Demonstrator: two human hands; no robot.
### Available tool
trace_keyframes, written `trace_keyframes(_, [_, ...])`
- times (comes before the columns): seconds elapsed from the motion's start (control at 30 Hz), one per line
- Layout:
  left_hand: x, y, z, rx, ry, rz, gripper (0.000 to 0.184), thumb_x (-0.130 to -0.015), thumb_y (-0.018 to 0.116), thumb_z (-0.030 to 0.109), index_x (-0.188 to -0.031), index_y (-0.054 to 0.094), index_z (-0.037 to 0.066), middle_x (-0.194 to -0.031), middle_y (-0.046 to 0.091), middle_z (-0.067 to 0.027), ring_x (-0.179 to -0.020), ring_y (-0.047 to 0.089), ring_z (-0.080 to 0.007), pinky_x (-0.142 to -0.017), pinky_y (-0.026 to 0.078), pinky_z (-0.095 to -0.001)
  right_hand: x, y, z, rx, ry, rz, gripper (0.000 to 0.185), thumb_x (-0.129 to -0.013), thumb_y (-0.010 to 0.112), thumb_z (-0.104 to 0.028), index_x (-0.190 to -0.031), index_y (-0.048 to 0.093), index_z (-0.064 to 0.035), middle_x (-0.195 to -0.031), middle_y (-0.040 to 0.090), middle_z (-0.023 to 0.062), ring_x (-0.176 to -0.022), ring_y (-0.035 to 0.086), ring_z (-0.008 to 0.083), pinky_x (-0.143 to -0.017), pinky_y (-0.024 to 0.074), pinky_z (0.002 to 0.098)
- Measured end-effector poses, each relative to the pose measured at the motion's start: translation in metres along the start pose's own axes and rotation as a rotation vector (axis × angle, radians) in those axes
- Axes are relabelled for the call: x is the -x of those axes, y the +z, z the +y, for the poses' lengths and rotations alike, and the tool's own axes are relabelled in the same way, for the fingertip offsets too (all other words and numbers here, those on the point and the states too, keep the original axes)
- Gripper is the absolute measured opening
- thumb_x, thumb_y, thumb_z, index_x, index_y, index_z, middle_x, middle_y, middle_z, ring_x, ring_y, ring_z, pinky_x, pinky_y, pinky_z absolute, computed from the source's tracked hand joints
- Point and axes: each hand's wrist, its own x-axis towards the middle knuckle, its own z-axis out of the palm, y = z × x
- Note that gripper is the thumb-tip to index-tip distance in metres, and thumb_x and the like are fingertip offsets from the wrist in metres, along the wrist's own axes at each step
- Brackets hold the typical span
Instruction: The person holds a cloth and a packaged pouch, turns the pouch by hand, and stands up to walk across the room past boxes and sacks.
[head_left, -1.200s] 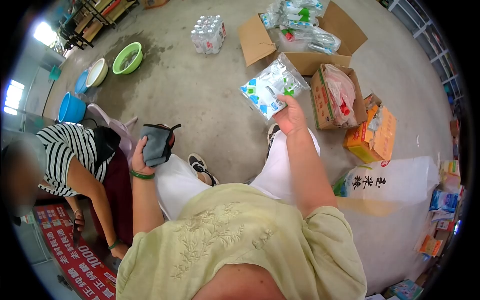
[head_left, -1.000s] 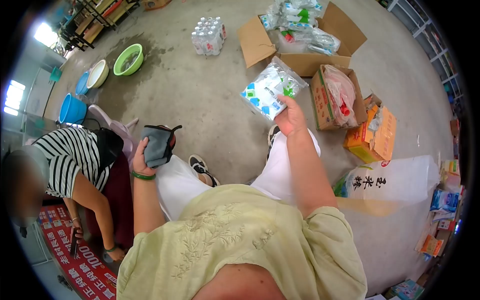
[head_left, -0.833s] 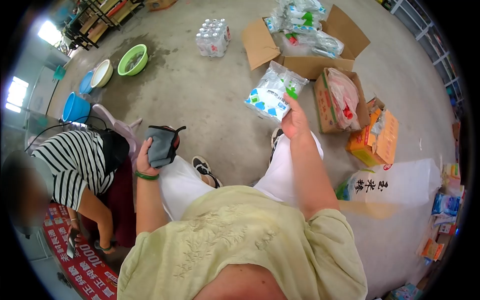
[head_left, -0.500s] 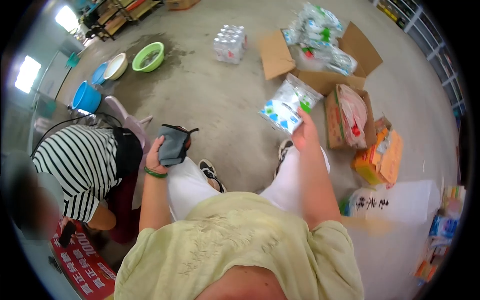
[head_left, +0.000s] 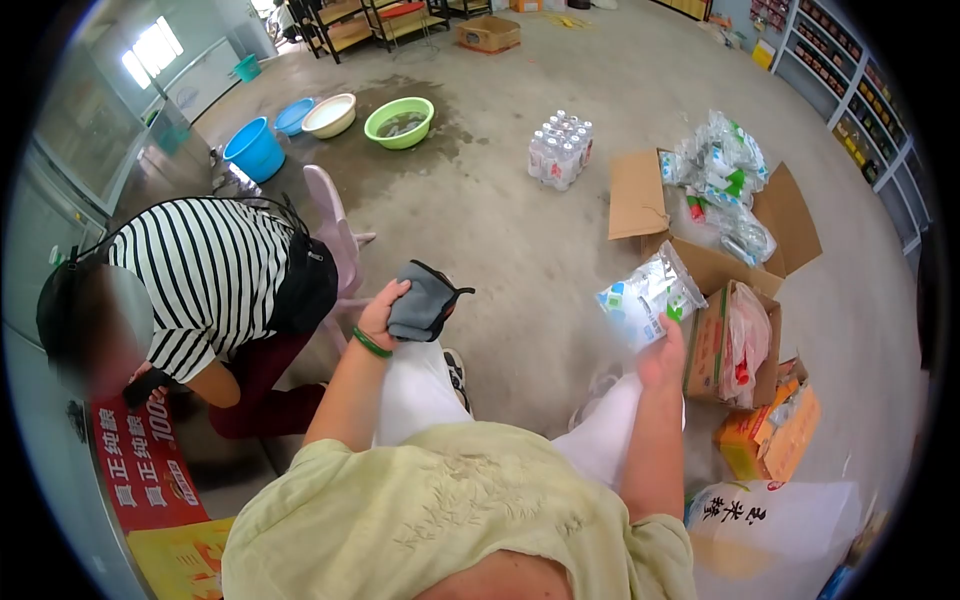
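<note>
My left hand (head_left: 380, 314), with a green bangle at the wrist, is closed around a folded grey cloth (head_left: 426, 302) with dark edging and a small loop. A clear plastic packet (head_left: 640, 302) printed in blue and green is gripped at its lower right corner by my right hand (head_left: 662, 356). Both hands are held apart above my knees. Just beyond the packet stands an open cardboard box (head_left: 637, 196), heaped with similar packets (head_left: 722, 172).
A carton with a pink bag (head_left: 748, 335) and an orange box (head_left: 792, 430) stand at right. Bottled water (head_left: 560, 150) and a green basin (head_left: 400, 122) are on the floor ahead. At left a person in a striped top (head_left: 205, 265) bends beside a pink chair (head_left: 333, 225).
The view has swung left and up, so the room appears shifted right and down. Both hands keep hold of the cloth and packet.
</note>
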Motion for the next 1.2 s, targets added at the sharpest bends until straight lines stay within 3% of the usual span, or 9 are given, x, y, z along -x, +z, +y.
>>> trace_keyframes(0.43, [0.001,-0.002,-0.004,0.047,-0.014,0.011,0.030,-0.088,0.051,0.015,-0.114,0.046,0.002,-0.111,0.057,-0.0147,-0.100,0.059,-0.0272,-0.087,0.048,-0.0377,0.004,0.000,0.000,-0.013,0.018,0.023,0.049,-0.078,0.057,-0.006,-0.125,0.043,-0.0024,-0.123,0.052,0.0113,-0.113,0.051,0.0287,-0.099,0.0388,0.0439])
trace_keyframes(0.53, [0.001,0.001,-0.006,-0.003,0.026,0.051,0.029,-0.090,0.050,0.017,-0.114,0.049,0.001,-0.107,0.060,-0.0129,-0.094,0.061,-0.0247,-0.083,0.051,-0.0367,0.003,-0.004,0.001,0.013,-0.004,0.041,0.050,-0.077,0.057,-0.003,-0.125,0.043,-0.0029,-0.122,0.053,0.0107,-0.113,0.051,0.0281,-0.099,0.0395,0.0435])
trace_keyframes(0.83, [0.006,0.007,-0.002,0.072,-0.015,-0.027,0.031,-0.088,0.050,0.013,-0.116,0.045,0.001,-0.112,0.056,-0.0162,-0.100,0.058,-0.0291,-0.089,0.048,-0.0401,-0.003,-0.014,0.001,-0.019,0.041,-0.011,0.052,-0.075,0.055,0.001,-0.126,0.042,-0.0034,-0.122,0.053,0.0109,-0.112,0.052,0.0283,-0.097,0.0410,0.0438])
trace_keyframes(1.2, [0.004,0.001,-0.005,0.062,0.008,0.019,0.035,-0.087,0.051,0.015,-0.117,0.045,-0.002,-0.114,0.056,-0.0177,-0.103,0.057,-0.0302,-0.091,0.046,-0.0414,-0.004,-0.021,0.005,-0.021,0.027,0.025,0.045,-0.076,0.056,0.002,-0.120,0.045,0.0029,-0.117,0.055,0.0137,-0.108,0.055,0.0278,-0.096,0.0424,0.0437])
